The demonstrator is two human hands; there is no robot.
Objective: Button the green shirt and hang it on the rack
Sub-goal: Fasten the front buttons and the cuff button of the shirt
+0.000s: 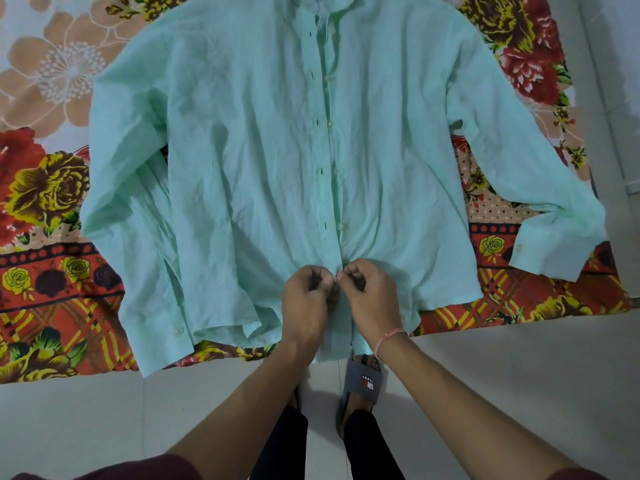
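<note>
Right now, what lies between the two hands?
Only the lower placket of the green shirt, pinched by the left hand and the right hand; head view.

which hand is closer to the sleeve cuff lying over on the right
Right. The right hand has the cuff off to its right; the left hand is beside it on the far side. Both pinch the green shirt.

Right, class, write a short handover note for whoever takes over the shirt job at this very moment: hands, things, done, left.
Left hand and right hand both pinch the front edges of the green shirt at its lowest button, near the hem.
The shirt lies flat, front up, on the floral bedsheet.
Done: nothing for certain; that button is mid-fastening.
Left: the buttons above sit beside their holes, undone; then hang it. No rack in view.
</note>
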